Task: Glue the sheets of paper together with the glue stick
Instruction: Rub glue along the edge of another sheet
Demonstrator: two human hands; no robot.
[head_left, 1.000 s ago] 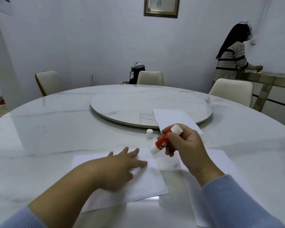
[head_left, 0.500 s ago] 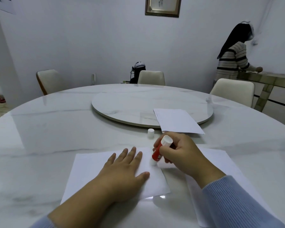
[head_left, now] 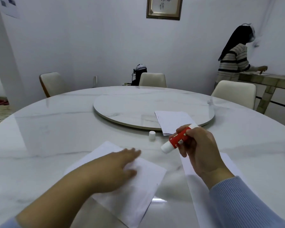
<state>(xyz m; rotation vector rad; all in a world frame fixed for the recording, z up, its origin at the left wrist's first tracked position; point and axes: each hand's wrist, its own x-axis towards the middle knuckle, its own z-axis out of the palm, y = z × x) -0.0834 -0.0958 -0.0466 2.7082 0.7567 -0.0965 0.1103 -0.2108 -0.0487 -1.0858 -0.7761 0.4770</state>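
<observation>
A white sheet of paper [head_left: 138, 191] lies turned at an angle on the marble table [head_left: 48, 145] in front of me. My left hand [head_left: 115, 170] rests flat on it, fingers together and blurred. My right hand [head_left: 199, 150] holds a red glue stick [head_left: 178, 139] tilted in the air, its white tip pointing down left, above the bare table. Under my right forearm lies a second sheet [head_left: 202, 181]. The glue stick's white cap [head_left: 152, 135] stands beyond the sheets. A small stack of paper [head_left: 173, 122] overlaps the edge of the lazy Susan [head_left: 130, 109].
Three cream chairs [head_left: 152, 79] stand around the far side of the round table. A person in a striped top [head_left: 235, 63] stands at a sideboard [head_left: 270, 81] at the back right. A framed picture hangs on the wall.
My right hand has lifted the glue stick off the sheet, up and to the right. Under my left hand the sheet has turned from square-on to a diagonal.
</observation>
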